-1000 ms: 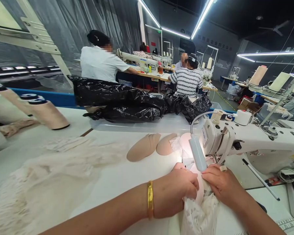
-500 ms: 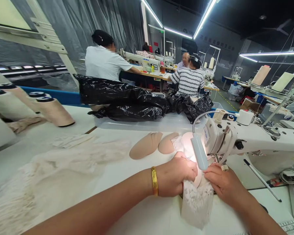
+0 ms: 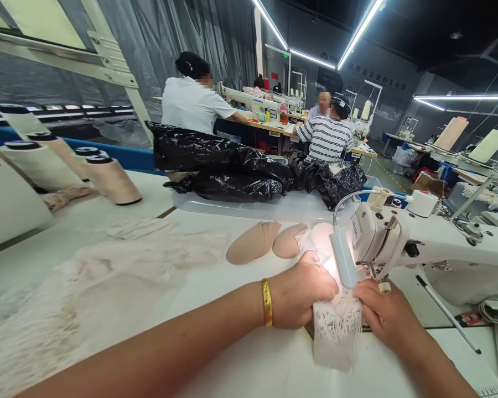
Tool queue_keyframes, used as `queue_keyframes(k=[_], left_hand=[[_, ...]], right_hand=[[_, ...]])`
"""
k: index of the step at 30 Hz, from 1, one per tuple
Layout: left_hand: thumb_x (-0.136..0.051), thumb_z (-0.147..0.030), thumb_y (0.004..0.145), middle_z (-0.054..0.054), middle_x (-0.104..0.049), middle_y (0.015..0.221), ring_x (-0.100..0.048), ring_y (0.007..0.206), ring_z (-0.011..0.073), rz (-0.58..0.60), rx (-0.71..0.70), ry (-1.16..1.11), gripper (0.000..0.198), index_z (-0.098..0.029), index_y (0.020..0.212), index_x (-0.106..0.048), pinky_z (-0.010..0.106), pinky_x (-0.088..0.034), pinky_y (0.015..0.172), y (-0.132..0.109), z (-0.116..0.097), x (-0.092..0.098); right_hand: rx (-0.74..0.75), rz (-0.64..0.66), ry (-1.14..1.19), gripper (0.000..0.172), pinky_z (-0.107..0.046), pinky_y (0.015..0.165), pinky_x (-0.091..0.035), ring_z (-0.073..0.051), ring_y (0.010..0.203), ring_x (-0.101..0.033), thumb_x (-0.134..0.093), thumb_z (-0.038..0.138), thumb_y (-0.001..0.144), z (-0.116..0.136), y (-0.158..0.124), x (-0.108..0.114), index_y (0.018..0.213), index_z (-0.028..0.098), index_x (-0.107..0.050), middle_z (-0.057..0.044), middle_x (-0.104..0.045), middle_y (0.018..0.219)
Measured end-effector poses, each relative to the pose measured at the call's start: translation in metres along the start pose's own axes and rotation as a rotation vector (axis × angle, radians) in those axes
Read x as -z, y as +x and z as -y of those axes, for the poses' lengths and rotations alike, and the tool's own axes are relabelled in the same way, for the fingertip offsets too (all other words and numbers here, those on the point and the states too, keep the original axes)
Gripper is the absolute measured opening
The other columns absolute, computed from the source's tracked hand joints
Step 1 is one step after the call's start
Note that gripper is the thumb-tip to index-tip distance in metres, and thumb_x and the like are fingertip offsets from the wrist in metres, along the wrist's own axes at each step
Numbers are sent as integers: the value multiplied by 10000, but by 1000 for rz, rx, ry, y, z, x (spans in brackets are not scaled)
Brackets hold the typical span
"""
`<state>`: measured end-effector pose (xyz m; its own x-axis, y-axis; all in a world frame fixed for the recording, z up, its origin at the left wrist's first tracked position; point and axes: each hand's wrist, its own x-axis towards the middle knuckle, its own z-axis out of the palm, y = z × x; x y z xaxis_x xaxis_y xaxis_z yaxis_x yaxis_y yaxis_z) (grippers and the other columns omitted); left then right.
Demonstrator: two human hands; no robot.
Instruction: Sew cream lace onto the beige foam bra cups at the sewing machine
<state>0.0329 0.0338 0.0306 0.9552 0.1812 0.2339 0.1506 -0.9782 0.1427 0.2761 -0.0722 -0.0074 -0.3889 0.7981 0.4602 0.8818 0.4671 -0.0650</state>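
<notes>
Pale lace fabric (image 3: pixel 338 334) hangs toward me off the front of the sewing machine (image 3: pixel 417 237), its upper part under the machine's head. My left hand (image 3: pixel 307 293), gold bangle at the wrist, is closed on the lace and a pale pink rounded pad at its left side. Close by on the right, my right hand (image 3: pixel 382 309) pinches the lace's edge near the needle area. A lit grey lamp (image 3: pixel 343 258) hides the needle and part of the fabric. Beige oval pads (image 3: pixel 251 243) lie beyond my left hand.
Cream lace (image 3: pixel 120 282) spreads over the table at left, near thread cones (image 3: pixel 114 179). Black plastic bags (image 3: pixel 228 166) fill a clear bin at the back. A white stick (image 3: pixel 448 315) lies at right. Co-workers sit at machines beyond.
The view has turned slightly left, so everything sits further right. The hanging lace end has drawn up a little toward the machine. Both hands keep their hold.
</notes>
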Motion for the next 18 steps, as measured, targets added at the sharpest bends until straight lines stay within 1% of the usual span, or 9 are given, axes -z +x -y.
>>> queue_keyframes(k=[4, 7, 9, 10, 14, 16, 18], left_hand=[[-583, -55, 663, 20, -666, 787, -599, 780, 231, 16, 18, -77, 209, -220, 784, -623, 412, -386, 868, 2, 4, 1], [-576, -60, 695, 23, -675, 809, -600, 800, 231, 15, 35, -85, 217, -223, 822, -643, 415, -387, 885, 4, 6, 2], [-581, -67, 714, 28, -675, 815, -600, 816, 234, 17, 47, -81, 200, -217, 828, -646, 420, -386, 900, 4, 5, 2], [-584, -71, 721, 31, -674, 816, -601, 824, 237, 20, 53, -76, 187, -213, 827, -646, 424, -385, 909, 4, 5, 2], [-590, -77, 726, 34, -672, 819, -606, 852, 248, 35, 53, -71, 186, -210, 838, -655, 432, -389, 922, 2, 2, 1], [-589, -69, 719, 30, -677, 830, -611, 849, 244, 35, 41, -76, 212, -217, 853, -660, 422, -395, 906, 2, 2, 0], [-585, -59, 714, 26, -682, 839, -617, 838, 237, 30, 33, -77, 204, -217, 827, -647, 410, -398, 888, 1, 3, -1]], right_hand=[[-63, -55, -29, 280, -357, 676, -537, -252, 785, -618, -423, 112, 966, -1, 3, 3, 1097, 238, -636, -54, -694, 833], [-102, -92, 42, 271, -374, 733, -567, -258, 886, -663, -400, 131, 1009, 0, 7, 6, 1080, 236, -639, -68, -720, 924], [-113, -82, 98, 268, -388, 779, -581, -258, 956, -677, -398, 130, 1016, 0, 9, 7, 1087, 234, -635, -77, -729, 1017], [-117, -79, 109, 262, -394, 785, -586, -260, 966, -681, -401, 137, 1018, 1, 9, 7, 1098, 232, -631, -79, -730, 1026], [-123, -113, 76, 229, -393, 730, -596, -271, 910, -699, -405, 178, 1025, 3, 10, 9, 1070, 216, -626, -86, -730, 936], [-109, -132, 68, 227, -379, 715, -594, -262, 880, -703, -404, 175, 1024, 4, 10, 9, 1057, 215, -625, -81, -735, 924], [-97, -145, 71, 230, -361, 696, -583, -249, 851, -703, -402, 163, 1021, 5, 10, 8, 1059, 221, -621, -70, -739, 920]])
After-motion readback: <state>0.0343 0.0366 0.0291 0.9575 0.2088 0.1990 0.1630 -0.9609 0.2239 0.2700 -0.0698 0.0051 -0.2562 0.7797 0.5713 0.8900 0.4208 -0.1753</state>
